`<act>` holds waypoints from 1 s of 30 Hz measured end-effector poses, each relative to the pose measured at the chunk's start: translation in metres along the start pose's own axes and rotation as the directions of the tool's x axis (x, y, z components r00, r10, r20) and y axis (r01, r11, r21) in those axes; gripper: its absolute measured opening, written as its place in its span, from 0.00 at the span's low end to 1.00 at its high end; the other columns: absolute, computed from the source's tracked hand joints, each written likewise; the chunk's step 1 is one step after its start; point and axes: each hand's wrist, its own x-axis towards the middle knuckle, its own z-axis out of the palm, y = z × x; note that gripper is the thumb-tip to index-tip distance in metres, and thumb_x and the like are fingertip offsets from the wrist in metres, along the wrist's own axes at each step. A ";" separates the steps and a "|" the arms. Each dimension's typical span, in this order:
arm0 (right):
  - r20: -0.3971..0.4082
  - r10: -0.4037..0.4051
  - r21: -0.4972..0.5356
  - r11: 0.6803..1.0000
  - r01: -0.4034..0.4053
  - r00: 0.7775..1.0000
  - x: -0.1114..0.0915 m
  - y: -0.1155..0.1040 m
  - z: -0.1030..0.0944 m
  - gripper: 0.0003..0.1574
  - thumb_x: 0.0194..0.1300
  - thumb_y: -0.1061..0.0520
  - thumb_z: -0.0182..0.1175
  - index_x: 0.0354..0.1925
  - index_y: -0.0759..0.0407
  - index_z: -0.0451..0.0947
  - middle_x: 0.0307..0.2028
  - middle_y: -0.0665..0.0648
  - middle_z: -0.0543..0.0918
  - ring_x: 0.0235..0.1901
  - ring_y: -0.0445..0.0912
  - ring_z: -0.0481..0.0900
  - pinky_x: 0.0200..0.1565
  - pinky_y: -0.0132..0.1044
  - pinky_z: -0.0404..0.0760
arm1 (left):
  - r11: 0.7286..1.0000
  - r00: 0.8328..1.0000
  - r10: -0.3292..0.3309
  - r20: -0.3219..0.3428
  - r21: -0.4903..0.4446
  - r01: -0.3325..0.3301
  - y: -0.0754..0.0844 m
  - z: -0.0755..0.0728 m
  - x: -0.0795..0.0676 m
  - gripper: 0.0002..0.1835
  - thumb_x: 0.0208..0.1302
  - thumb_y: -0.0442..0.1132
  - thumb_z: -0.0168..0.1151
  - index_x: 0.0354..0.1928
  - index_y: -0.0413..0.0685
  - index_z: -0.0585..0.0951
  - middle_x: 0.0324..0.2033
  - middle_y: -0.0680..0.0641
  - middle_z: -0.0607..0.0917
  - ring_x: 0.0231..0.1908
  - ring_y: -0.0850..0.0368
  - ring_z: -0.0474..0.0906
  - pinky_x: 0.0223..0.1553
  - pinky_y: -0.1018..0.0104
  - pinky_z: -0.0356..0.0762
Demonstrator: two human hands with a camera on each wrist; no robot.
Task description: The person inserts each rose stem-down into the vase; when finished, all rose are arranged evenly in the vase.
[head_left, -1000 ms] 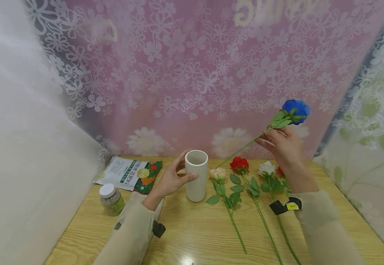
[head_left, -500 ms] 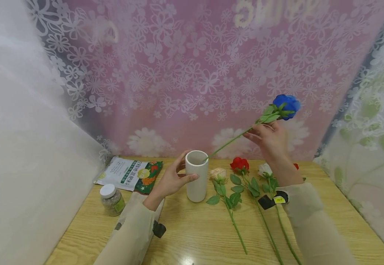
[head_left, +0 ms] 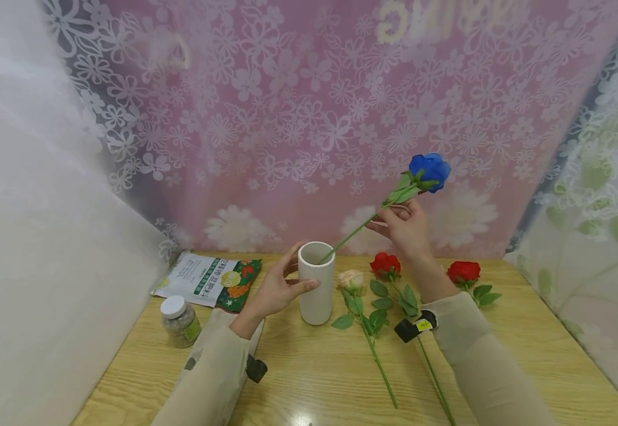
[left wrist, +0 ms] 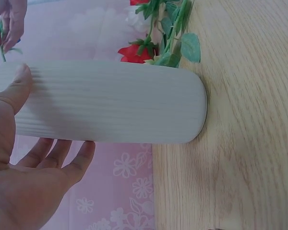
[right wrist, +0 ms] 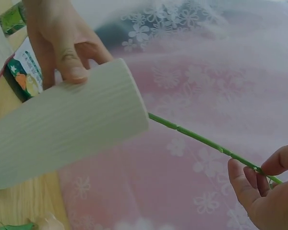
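A white ribbed vase (head_left: 316, 296) stands upright on the wooden table. My left hand (head_left: 277, 288) grips it near the top, thumb in front and fingers around the far side, as the left wrist view also shows of the vase (left wrist: 110, 103). Up and to the right, my right hand (head_left: 405, 228) pinches the stem of a blue rose (head_left: 429, 172) just below its leaves. The stem (right wrist: 197, 136) slants down to the left, and its lower end is inside the vase mouth, hidden by the wall in the right wrist view.
Right of the vase lie a cream rose (head_left: 351, 279), a red rose (head_left: 385, 264) and another red rose (head_left: 463, 272); the right arm covers part of this area. On the left are a printed packet (head_left: 208, 279) and a white-lidded jar (head_left: 180, 322). A flowered cloth hangs behind.
My right hand has moved left with the blue rose, and the stem's end has passed from outside the vase into its mouth. The left hand and vase have stayed put.
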 end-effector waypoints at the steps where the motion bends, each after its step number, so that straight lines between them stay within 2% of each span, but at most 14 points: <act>1: 0.002 0.007 -0.019 1.000 -0.007 1.000 -0.001 0.002 0.002 0.14 0.77 0.67 0.57 0.56 0.57 0.70 0.33 0.48 0.83 0.40 0.46 0.88 0.46 0.38 0.91 | 1.000 1.000 0.002 0.001 0.000 -0.002 0.000 0.000 0.000 0.48 0.68 0.35 0.73 0.83 0.70 0.58 0.72 0.43 0.75 0.72 0.40 0.74 0.63 0.37 0.81; 4: 0.009 0.019 -0.060 0.998 -0.018 1.000 -0.002 0.009 0.008 0.15 0.76 0.67 0.58 0.57 0.60 0.69 0.31 0.49 0.80 0.40 0.46 0.89 0.47 0.39 0.91 | 1.000 1.000 0.002 0.003 -0.006 -0.002 0.000 0.000 0.000 0.48 0.68 0.35 0.73 0.83 0.70 0.58 0.72 0.43 0.75 0.72 0.40 0.74 0.63 0.37 0.80; 10: 0.033 -0.021 -0.085 0.996 0.024 0.999 -0.001 0.018 0.020 0.19 0.74 0.70 0.58 0.59 0.68 0.68 0.34 0.51 0.83 0.41 0.48 0.89 0.45 0.40 0.91 | 1.000 1.000 -0.011 -0.004 -0.005 0.011 0.000 -0.001 0.000 0.48 0.68 0.36 0.73 0.83 0.71 0.58 0.72 0.44 0.75 0.72 0.41 0.74 0.63 0.37 0.80; 15: 0.075 -0.020 -0.163 0.986 0.032 0.997 -0.003 0.023 0.028 0.21 0.75 0.69 0.59 0.62 0.67 0.69 0.39 0.53 0.83 0.42 0.49 0.89 0.47 0.42 0.91 | 1.000 1.000 -0.029 -0.008 0.006 0.030 0.000 -0.001 0.000 0.49 0.68 0.37 0.74 0.83 0.72 0.58 0.72 0.44 0.75 0.72 0.41 0.73 0.63 0.37 0.80; 22: 0.119 -0.007 -0.228 0.973 0.034 0.993 -0.005 0.031 0.036 0.20 0.75 0.68 0.59 0.61 0.69 0.70 0.37 0.50 0.85 0.41 0.48 0.89 0.50 0.50 0.90 | 0.999 0.999 -0.033 -0.007 0.008 0.033 0.000 0.000 0.000 0.48 0.68 0.37 0.74 0.82 0.74 0.58 0.72 0.45 0.76 0.72 0.42 0.74 0.63 0.40 0.81; 25: 0.135 -0.018 -0.260 0.964 0.053 0.991 -0.006 0.035 0.039 0.20 0.74 0.68 0.60 0.62 0.68 0.71 0.39 0.54 0.86 0.40 0.51 0.90 0.50 0.51 0.90 | 1.000 1.000 -0.029 -0.007 0.011 0.029 0.000 0.000 -0.001 0.49 0.68 0.37 0.74 0.82 0.73 0.58 0.72 0.45 0.75 0.72 0.42 0.73 0.63 0.42 0.82; 30: 0.160 -0.036 -0.349 0.933 0.091 0.986 -0.008 0.039 0.043 0.19 0.73 0.67 0.61 0.60 0.68 0.74 0.44 0.68 0.87 0.42 0.60 0.91 0.49 0.49 0.91 | 1.000 1.000 -0.024 -0.006 0.011 0.024 -0.001 0.000 -0.001 0.49 0.68 0.37 0.74 0.83 0.72 0.57 0.72 0.44 0.75 0.72 0.42 0.73 0.63 0.42 0.82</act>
